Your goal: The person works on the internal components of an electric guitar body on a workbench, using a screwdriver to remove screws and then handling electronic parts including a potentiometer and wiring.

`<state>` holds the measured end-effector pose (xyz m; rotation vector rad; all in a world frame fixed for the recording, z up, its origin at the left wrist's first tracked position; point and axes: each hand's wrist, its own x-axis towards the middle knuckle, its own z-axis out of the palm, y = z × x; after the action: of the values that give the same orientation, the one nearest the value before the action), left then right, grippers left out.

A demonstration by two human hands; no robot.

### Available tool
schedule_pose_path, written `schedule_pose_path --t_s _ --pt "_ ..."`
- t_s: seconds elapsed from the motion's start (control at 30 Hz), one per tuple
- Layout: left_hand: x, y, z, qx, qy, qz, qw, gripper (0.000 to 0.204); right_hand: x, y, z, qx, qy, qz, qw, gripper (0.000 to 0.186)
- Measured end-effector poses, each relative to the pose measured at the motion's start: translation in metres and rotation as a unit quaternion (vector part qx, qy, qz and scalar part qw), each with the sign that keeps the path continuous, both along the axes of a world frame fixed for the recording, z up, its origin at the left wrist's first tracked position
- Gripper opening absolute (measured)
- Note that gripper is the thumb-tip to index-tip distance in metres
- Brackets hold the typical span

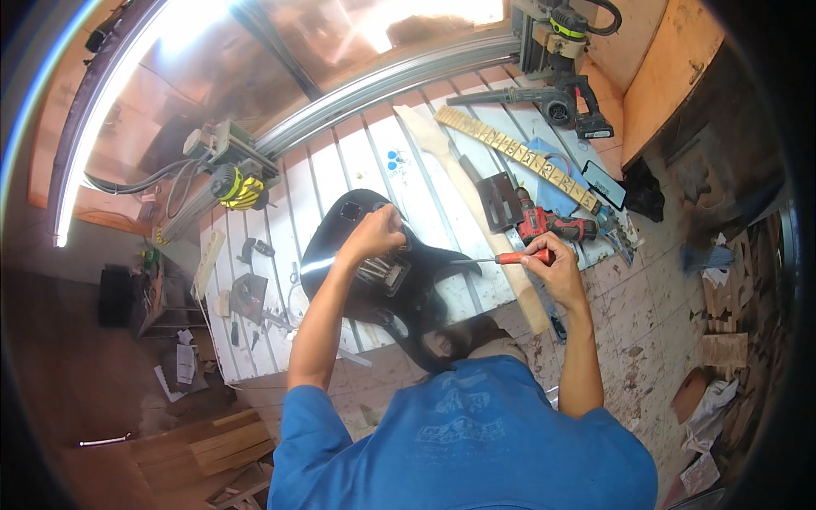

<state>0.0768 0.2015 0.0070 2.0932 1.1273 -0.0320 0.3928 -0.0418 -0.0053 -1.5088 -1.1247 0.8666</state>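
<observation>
A black electric guitar body lies face down on the slotted white table, close in front of me. Metal springs show in an open cavity in its back. Over the upper part of the body, beside that cavity, is my left hand, its fingers closed together. Whatever they pinch, if anything, is hidden. Off the body's right side, my right hand grips the red handle of a screwdriver. Its thin shaft points left, across the guitar's horn.
Right of the guitar lie a long pale wooden piece, a red cordless drill, a marked yellow strip, a phone and a cordless blower. A machine gantry rail spans the table's back. Small tools lie left.
</observation>
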Motion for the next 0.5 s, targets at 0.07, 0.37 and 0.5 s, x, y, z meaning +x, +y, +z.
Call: schedule_pose_path --t_s 0.07,0.37,0.5 --pt "0.004 0.002 -0.003 0.002 0.021 -0.015 1.000 0.025 0.000 0.003 0.003 -0.009 0.009 0.000 1.000 0.010" --pt "0.020 -0.012 -0.023 0.166 -0.017 -0.081 0.983 0.018 0.001 0.014 0.000 -0.008 0.027 0.003 1.000 0.011" --pt "0.025 -0.029 -0.012 0.147 -0.033 0.015 0.988 0.015 0.002 0.019 -0.006 -0.013 0.017 0.007 1.000 0.011"
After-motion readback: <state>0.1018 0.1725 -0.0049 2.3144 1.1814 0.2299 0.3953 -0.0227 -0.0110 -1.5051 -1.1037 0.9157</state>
